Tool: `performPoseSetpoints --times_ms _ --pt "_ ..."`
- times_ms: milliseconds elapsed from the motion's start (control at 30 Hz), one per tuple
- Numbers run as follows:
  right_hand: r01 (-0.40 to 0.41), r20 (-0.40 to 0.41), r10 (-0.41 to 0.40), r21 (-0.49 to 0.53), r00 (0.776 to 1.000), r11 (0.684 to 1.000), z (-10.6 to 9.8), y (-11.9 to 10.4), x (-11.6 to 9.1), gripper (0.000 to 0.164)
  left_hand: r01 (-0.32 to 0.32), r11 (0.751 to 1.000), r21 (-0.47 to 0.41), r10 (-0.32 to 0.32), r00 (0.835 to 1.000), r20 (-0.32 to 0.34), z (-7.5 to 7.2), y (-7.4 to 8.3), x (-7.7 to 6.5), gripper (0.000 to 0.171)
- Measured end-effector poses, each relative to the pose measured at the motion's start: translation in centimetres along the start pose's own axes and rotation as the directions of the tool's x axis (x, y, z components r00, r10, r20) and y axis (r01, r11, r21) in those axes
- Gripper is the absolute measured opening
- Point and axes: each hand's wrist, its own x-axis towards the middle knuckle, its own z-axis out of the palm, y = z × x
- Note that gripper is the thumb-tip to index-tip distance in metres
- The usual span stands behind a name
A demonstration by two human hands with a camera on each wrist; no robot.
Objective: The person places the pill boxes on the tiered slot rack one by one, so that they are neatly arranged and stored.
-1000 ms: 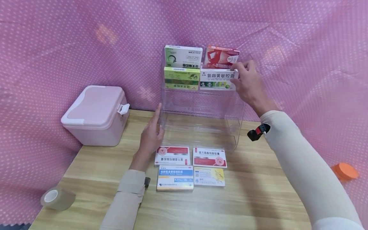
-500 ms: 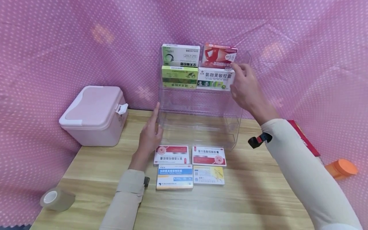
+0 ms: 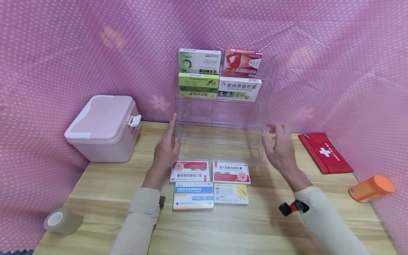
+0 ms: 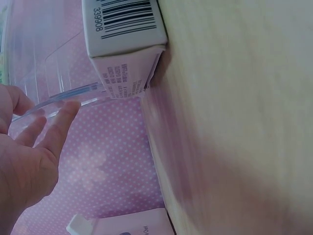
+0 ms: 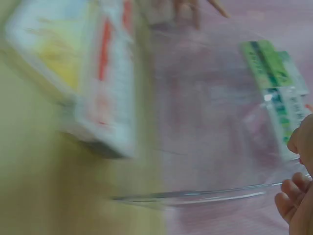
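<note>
A clear acrylic tiered rack (image 3: 223,114) stands at the back of the table. Its upper tiers hold a white-green medicine box (image 3: 199,62), a red one (image 3: 243,63), a yellow-green one (image 3: 198,86) and a white capsule box (image 3: 239,89) tilted slightly. At the rack's left side is my left hand (image 3: 165,148), its fingers extended along the edge; the left wrist view shows the fingertips (image 4: 72,108) right at the clear panel. My right hand (image 3: 280,148) is beside the rack's lower right side, fingers loosely bent, holding nothing.
In front of the rack lie two red-white boxes (image 3: 190,171), a blue-white box (image 3: 193,196) and a yellow-white box (image 3: 231,194). A pink lidded case (image 3: 102,124) and tape roll (image 3: 63,221) are left; a red first aid pouch (image 3: 326,153) and orange bottle (image 3: 371,188) right.
My right hand has let go of the white capsule box in the rack and moved down along the right side. The box now tilts slightly. My left hand has stayed at the rack's left edge.
</note>
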Motion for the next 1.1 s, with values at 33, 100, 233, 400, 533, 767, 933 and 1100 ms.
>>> performPoseSetpoints --times_ms 33,100,233,400,533,767,933,1100 --pt "-0.007 0.026 0.007 0.003 1.000 1.000 0.4 0.2 -1.3 0.033 0.003 1.000 -0.001 -0.003 1.000 0.002 0.0 0.0 0.0 0.096" --pt "-0.048 0.106 0.044 0.032 0.993 0.998 1.0 0.4 -3.7 0.025 0.006 1.000 0.001 -0.006 1.000 0.003 -0.1 0.0 -0.1 0.095" --pt "-0.187 0.306 0.152 0.090 0.940 0.978 1.8 0.3 -7.8 0.009 0.016 1.000 0.000 -0.016 1.000 0.004 0.0 0.1 -0.2 0.094" --pt "-0.358 0.485 0.298 0.035 0.822 0.933 2.5 -0.4 -11.4 0.010 0.014 1.000 -0.005 -0.014 1.000 0.004 0.0 0.0 -0.2 0.096" --pt "-0.412 0.525 0.340 0.023 0.780 0.911 2.6 -0.7 -13.2 0.029 0.011 1.000 -0.001 -0.011 1.000 0.005 0.0 -0.1 -0.2 0.096" --pt "-0.488 0.554 0.362 0.092 0.749 0.868 1.2 -0.5 -14.6 0.040 0.020 1.000 -0.008 -0.020 1.000 0.014 0.2 -0.1 -0.2 0.095" --pt "-0.509 0.598 0.356 0.102 0.718 0.855 -0.9 0.1 -15.4 0.043 0.010 1.000 -0.004 -0.010 1.000 0.013 0.3 -0.1 -0.2 0.096" --pt "-0.483 0.667 0.301 0.101 0.682 0.870 -2.3 0.8 -15.5 0.047 0.006 1.000 0.011 -0.006 1.000 0.000 0.1 -0.1 -0.1 0.098"
